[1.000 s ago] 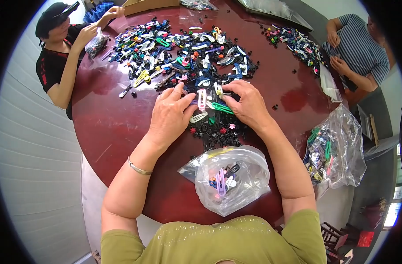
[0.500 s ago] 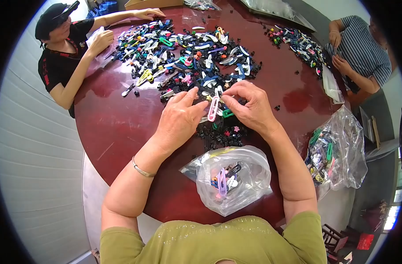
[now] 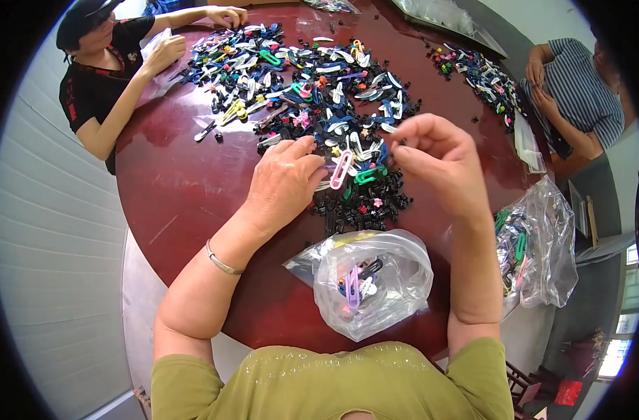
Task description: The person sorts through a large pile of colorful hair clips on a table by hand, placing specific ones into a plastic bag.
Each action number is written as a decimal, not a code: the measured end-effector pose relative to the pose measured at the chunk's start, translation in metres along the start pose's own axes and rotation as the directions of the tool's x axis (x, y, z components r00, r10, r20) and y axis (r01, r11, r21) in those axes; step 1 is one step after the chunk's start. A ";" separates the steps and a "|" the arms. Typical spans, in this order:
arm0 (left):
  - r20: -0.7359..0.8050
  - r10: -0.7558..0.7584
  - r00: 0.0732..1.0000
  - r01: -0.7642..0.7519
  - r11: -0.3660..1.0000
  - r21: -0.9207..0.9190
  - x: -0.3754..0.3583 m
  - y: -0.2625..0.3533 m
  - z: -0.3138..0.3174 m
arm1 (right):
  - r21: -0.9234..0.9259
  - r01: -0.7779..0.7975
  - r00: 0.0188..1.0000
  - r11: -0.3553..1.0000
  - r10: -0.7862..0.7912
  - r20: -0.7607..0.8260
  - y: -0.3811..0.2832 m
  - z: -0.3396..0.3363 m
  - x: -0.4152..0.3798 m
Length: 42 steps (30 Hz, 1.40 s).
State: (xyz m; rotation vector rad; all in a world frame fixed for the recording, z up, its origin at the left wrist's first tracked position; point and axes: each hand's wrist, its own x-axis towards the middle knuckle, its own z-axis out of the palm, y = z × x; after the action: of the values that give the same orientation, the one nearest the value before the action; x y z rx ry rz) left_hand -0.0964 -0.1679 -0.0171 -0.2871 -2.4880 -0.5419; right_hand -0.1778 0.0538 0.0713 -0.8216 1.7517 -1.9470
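A large pile of mixed hair clips [image 3: 333, 91] lies on the dark red table [image 3: 172, 203]. My left hand [image 3: 284, 180] rests at the near left edge of the pile, its fingers slightly bent and apart beside a pink oval clip [image 3: 342, 170]. Right of that clip lies a green clip [image 3: 370, 175]. My right hand [image 3: 435, 157] is raised at the pile's right side, thumb and forefinger pinched on a small dark piece. Nearest my body stands an open clear plastic bag [image 3: 396, 287] with a purple clip [image 3: 352, 287] and a few others inside.
At the upper left a person in a black cap [image 3: 88, 77] reaches to the pile. A person in a striped shirt [image 3: 578, 84] sits at the upper right near a smaller clip pile [image 3: 484, 77]. Another filled plastic bag [image 3: 543, 245] lies at the right edge.
My right hand has moved right and up, away from the pink clip, with a small dark piece at its fingertips. My left hand has shifted only slightly.
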 end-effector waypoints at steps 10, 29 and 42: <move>-0.037 0.023 0.999 -0.024 0.999 -0.044 0.000 0.003 0.002 | -0.445 0.016 0.998 0.896 0.013 0.064 0.016 0.010 0.002; -0.042 -0.009 0.999 0.008 0.999 -0.032 0.004 0.003 -0.001 | -0.412 -0.051 0.996 0.910 0.016 -0.086 0.043 0.001 0.010; -0.065 -0.027 0.997 0.011 0.970 -0.243 0.008 0.003 -0.001 | -0.365 0.166 0.817 0.916 0.079 0.571 -0.010 -0.012 -0.005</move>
State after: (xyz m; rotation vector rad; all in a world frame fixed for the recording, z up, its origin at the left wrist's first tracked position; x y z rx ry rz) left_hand -0.1015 -0.1653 -0.0111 -0.3334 -2.3612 -0.8524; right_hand -0.1804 0.0674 0.0798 -1.4299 1.7498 -1.1602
